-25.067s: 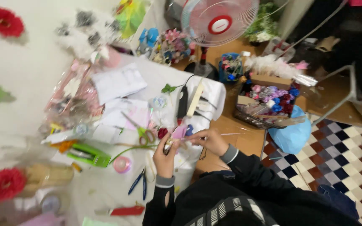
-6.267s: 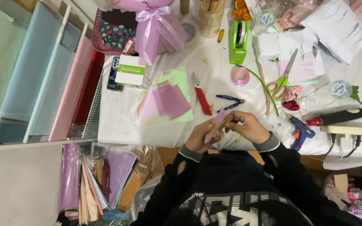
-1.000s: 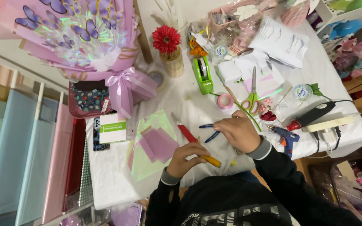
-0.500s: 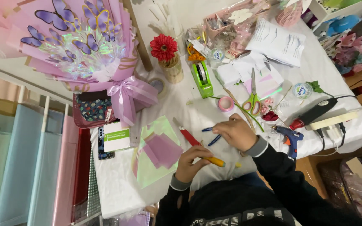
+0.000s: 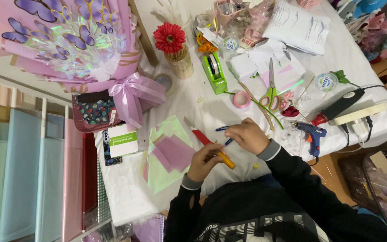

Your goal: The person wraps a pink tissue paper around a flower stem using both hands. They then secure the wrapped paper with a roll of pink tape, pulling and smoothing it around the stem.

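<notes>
- Orange stick (image 5: 225, 160) is pinched in the left hand (image 5: 204, 161), fingers curled shut around it, its free end poking toward the person's chest.
- Right hand (image 5: 246, 136) is closed too, its grip on blue-handled pliers (image 5: 224, 129) (the tool is mostly hidden under the fingers, so the kind is a best reading).
- Both hands hover together just above the near edge of the white worktop (image 5: 126, 192).
- Just left of the left hand lies a red-handled cutter (image 5: 199, 133), and beyond it a stack of pink and pale-green paper sheets (image 5: 169, 152).
- A blue glue gun (image 5: 311, 133) lies right of the right hand.
- Farther back: green-handled scissors (image 5: 271, 89), a pink tape roll (image 5: 241, 99) and a green tape dispenser (image 5: 214, 71).
- At the far left corner sits a pink bouquet with purple butterflies (image 5: 68, 36), with a red flower (image 5: 169, 38) beside it.
</notes>
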